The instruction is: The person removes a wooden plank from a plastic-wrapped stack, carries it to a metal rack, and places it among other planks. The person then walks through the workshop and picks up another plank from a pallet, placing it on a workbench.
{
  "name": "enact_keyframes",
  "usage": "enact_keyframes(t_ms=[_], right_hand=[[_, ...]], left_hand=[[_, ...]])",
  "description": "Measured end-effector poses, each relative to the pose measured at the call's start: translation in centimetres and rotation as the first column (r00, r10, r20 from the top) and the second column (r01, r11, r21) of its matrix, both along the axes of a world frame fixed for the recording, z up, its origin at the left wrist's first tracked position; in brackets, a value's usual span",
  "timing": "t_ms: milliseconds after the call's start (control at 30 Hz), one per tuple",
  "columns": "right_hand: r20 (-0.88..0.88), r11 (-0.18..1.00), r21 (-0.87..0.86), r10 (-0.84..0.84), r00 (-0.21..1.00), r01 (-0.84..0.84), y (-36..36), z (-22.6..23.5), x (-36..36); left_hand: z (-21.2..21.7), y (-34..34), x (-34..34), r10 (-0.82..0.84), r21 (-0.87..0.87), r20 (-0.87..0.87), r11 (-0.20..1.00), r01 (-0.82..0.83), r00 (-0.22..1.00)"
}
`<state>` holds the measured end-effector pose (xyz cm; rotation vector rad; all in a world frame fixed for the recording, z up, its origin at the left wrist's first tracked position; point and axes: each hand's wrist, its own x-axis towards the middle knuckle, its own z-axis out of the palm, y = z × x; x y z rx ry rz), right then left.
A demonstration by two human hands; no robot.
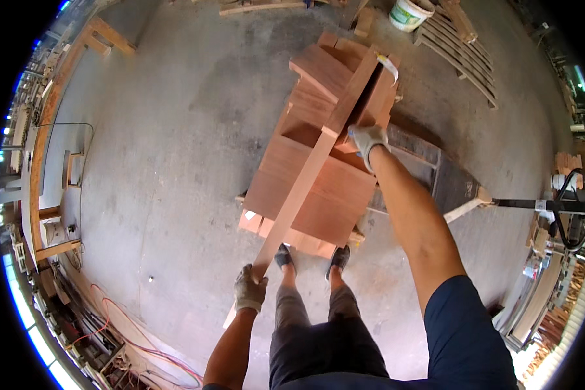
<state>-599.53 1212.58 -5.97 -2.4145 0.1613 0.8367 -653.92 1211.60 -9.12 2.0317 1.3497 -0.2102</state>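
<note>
A long, narrow reddish-brown wooden board slants across a stack of wider boards, and its near end juts out past the stack toward me. My left hand, in a pale work glove, is closed around that near end. My right hand, also gloved, is at the stack's right side. Its fingers are bent over the near end of a thick board, partly hidden by the glove. A shorter board lies in line with the long one at the far end, beside a dark gap.
Under the stack's right side sits a dark wheeled-looking frame with a black handle. A slatted pallet and a white bucket stand at the far right. A wooden-edged bench runs along the left, with red hoses below.
</note>
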Motion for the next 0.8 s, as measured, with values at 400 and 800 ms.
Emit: enact_keyframes(t_ms=[400, 800], right_hand=[[-0.244, 0.911, 0.295, -0.221, 0.944, 0.290, -8.3, 1.9, -2.3], [-0.448, 0.661, 0.508, -0.346, 0.825, 0.553, -38.9, 5.0, -19.8]], left_hand=[[-0.6, -0.1, 1.1, 0.065, -0.042, -0.038, 0.997, -0.067, 0.997], [-0.1, 0.4, 1.9, 0.045, -0.032, -0.142, 0.998, -0.050, 0.989]])
